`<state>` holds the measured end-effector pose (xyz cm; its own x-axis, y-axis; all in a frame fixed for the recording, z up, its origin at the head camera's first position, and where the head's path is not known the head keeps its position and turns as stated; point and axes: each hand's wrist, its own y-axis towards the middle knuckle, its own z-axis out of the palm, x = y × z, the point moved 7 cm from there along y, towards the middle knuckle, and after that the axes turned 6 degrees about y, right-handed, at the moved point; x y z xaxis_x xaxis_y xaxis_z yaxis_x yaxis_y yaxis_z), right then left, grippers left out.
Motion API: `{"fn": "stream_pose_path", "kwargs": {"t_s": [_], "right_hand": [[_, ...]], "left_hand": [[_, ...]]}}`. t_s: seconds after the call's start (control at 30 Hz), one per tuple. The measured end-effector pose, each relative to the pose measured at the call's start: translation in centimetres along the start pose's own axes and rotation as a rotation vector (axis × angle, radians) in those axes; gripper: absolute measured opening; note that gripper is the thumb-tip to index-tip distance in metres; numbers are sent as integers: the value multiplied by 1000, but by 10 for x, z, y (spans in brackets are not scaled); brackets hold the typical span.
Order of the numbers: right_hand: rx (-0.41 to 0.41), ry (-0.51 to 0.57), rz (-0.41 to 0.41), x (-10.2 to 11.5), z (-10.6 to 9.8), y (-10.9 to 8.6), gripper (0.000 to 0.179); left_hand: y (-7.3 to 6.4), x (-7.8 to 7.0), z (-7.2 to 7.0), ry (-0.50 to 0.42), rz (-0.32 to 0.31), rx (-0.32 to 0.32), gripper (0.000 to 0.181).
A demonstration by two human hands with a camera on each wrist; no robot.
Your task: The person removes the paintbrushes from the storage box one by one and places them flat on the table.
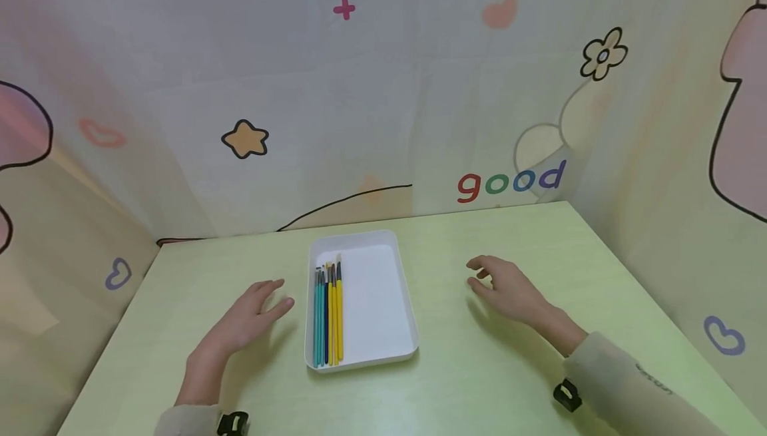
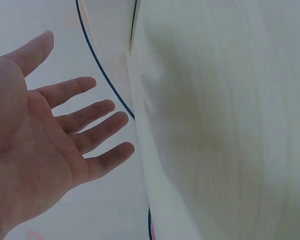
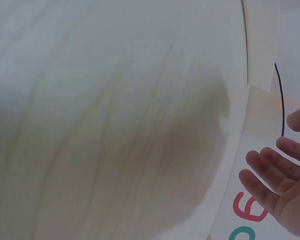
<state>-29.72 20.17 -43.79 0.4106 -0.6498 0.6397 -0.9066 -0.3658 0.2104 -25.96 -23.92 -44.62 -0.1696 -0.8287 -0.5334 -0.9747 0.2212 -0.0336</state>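
Note:
A shallow white tray (image 1: pixel 377 303) lies on the light wood-grain table, its long side running away from me. Along its left side several slim paintbrushes (image 1: pixel 328 316) lie side by side, bristles toward the far end, with teal, dark blue and yellow handles. To the left of the tray my left hand (image 1: pixel 248 316) hovers over the table with nothing in it; its fingers spread loosely in the left wrist view. My right hand (image 1: pixel 506 289) hangs in the air to the right of the tray, fingers relaxed and holding nothing. Neither wrist view includes the tray.
The pale yellow-green table (image 1: pixel 455 383) meets a printed cloth backdrop (image 1: pixel 371 103) at its far edge, and cloth also rises on the left and right. A small black device (image 1: pixel 566 395) sits at my right wrist, another (image 1: pixel 232 424) at my left.

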Motion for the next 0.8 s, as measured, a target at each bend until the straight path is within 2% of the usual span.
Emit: {"fn": "stream_pose_path", "kwargs": {"t_s": [0.3,0.57,0.67,0.8], "right_hand": [[-3,93,2,8,10,4,23],[0,152,-22,30,20,13,19],[-35,171,-43,36,21,14,15],[-72,198,-66,43,24,14,14]], "left_hand": [[4,-5,8,-147,-69,-16,64],[7,-5,18,-434,-162,59,64],[9,-7,22,-494,-159,84,65],[11,-9,25,-530,-158,105,66]]}}
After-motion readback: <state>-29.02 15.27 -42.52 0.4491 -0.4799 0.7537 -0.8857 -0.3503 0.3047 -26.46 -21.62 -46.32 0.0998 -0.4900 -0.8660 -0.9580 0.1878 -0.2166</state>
